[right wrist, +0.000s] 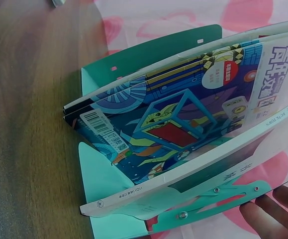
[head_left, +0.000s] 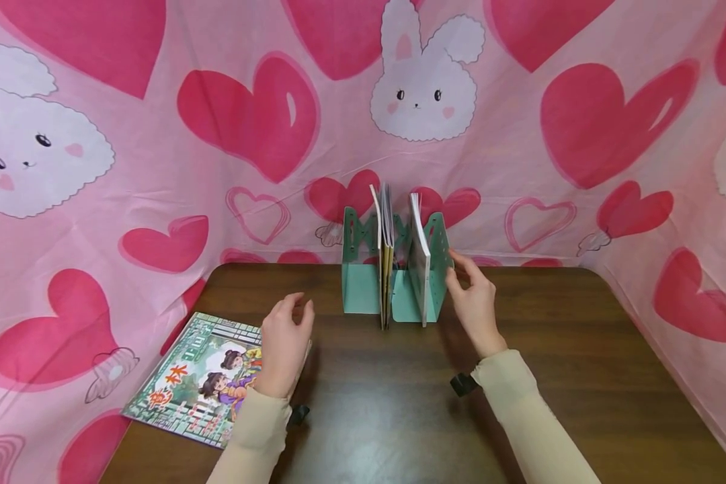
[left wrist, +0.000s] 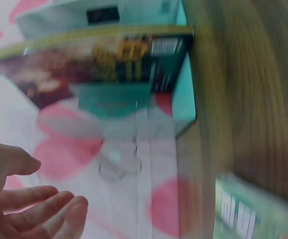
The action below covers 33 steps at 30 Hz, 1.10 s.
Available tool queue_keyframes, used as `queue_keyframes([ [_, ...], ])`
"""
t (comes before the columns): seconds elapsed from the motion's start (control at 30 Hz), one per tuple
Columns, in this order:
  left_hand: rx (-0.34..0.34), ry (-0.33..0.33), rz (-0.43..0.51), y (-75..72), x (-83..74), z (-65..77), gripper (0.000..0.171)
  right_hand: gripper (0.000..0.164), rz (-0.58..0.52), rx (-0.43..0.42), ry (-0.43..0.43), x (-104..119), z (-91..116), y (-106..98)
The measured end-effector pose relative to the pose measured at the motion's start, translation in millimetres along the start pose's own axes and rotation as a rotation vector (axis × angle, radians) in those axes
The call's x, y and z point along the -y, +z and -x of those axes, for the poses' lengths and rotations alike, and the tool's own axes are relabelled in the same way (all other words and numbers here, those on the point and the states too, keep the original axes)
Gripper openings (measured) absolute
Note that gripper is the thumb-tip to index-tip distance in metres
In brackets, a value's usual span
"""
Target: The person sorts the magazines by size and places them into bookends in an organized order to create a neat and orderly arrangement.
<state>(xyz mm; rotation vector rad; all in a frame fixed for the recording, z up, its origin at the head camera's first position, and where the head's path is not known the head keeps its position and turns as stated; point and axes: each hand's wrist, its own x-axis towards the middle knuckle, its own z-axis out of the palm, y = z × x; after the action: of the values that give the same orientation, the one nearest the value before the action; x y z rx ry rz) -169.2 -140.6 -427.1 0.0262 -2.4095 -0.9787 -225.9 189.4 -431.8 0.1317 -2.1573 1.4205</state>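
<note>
A green book rack [head_left: 361, 296] stands at the back of the table, with several thin magazines [head_left: 387, 255] upright in its middle and a white-spined book [head_left: 423, 269] leaning near its right end. My right hand [head_left: 474, 299] holds the rack's right end panel [head_left: 440, 242] at its edge; part of the grip is hidden in the right wrist view, where the fingers [right wrist: 270, 216] meet the panel. Over the right edge of a flat comic-style magazine [head_left: 199, 376] hovers my left hand [head_left: 284, 343], fingers loosely bent and holding nothing.
The dark wooden table [head_left: 375, 410] meets a pink heart-and-rabbit cloth [head_left: 266, 134] behind the rack and at both sides. A black strap piece [head_left: 462, 384] shows at the right wrist, another [head_left: 298, 415] at the left.
</note>
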Motion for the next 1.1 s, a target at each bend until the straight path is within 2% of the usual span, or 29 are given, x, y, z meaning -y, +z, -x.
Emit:
queue_keyframes([
  [0.23, -0.052, -0.107, -0.060, -31.1, 31.3, -5.1, 0.029, 0.036, -0.002, -0.003, -0.009, -0.6, 0.1, -0.1],
  [0.63, -0.137, -0.269, -0.182, -77.3, 75.8, 5.2, 0.032, 0.036, -0.007, -0.003, -0.014, -1.4, -0.1, 0.5],
  [0.83, -0.108, -0.369, -0.260, -100.7, 99.1, 17.9, 0.036, 0.036, -0.004, -0.007, -0.029, -0.4, -0.3, 2.1],
  [1.0, -0.076, -0.446, -0.318, -113.6, 118.7, 29.7, 0.039, 0.036, 0.004, -0.017, -0.029, 0.4, -0.9, 1.5],
  [1.1, 0.004, -0.485, -0.343, -121.5, 127.1, 35.3, 0.046, 0.036, 0.003, -0.010, -0.021, 0.0, 0.0, 1.5],
])
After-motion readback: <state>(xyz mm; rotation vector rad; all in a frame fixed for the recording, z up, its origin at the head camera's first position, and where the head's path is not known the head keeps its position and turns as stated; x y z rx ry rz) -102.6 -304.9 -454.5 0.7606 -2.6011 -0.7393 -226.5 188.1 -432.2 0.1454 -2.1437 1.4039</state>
